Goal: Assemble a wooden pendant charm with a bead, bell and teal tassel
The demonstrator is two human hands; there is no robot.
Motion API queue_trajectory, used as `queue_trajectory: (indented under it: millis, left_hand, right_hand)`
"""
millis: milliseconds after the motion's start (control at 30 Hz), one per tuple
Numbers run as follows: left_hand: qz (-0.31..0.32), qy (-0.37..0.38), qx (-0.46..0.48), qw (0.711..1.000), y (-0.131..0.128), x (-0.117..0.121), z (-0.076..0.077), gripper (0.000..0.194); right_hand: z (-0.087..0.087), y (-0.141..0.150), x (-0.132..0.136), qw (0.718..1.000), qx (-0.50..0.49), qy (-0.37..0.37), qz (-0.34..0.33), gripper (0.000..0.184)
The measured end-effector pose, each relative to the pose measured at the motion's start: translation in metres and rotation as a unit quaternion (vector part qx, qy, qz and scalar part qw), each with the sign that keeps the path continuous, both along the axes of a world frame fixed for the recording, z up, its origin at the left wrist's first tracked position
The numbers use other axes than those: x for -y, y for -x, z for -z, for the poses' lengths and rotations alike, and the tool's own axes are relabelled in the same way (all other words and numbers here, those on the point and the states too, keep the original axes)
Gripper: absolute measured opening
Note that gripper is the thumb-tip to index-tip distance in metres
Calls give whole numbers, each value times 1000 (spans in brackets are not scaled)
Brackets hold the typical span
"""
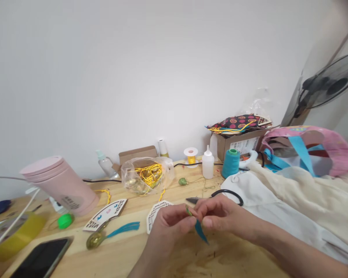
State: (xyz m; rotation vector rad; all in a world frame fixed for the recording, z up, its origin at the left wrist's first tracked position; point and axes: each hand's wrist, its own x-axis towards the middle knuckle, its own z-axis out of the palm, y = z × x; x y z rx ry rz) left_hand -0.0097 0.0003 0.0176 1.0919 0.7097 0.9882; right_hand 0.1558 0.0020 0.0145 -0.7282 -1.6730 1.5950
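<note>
A slim teal tassel (200, 231) with a small green head is held pinched by the closed fingers (208, 206) of the left hand (172, 226) and right hand (222, 216) above the pale wooden bench (232, 258).

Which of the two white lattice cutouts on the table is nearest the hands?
The many-sided lattice cutout, partly hidden by the left hand; the fan-shaped cutout lies farther left, clear of the hands.

Teal tassel (201, 231); pink tumbler (60, 185); turquoise thread cone (231, 163).
</note>
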Motion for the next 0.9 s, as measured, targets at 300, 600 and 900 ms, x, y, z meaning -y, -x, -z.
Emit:
queue_trajectory:
  millis: [300, 600, 900]
  left_hand:
    - [-158, 55, 24, 986, -2, -3, 3, 2]
    - [-155, 98, 112, 977, 6, -8, -1, 8]
    - [-107, 61, 32, 992, -1, -3, 2, 7]
  right_hand:
    - [4, 7, 5, 969, 162, -150, 107, 10]
    - [-9, -11, 5, 915, 354, -188, 43, 20]
    - [-1, 2, -2, 993, 48, -67, 87, 20]
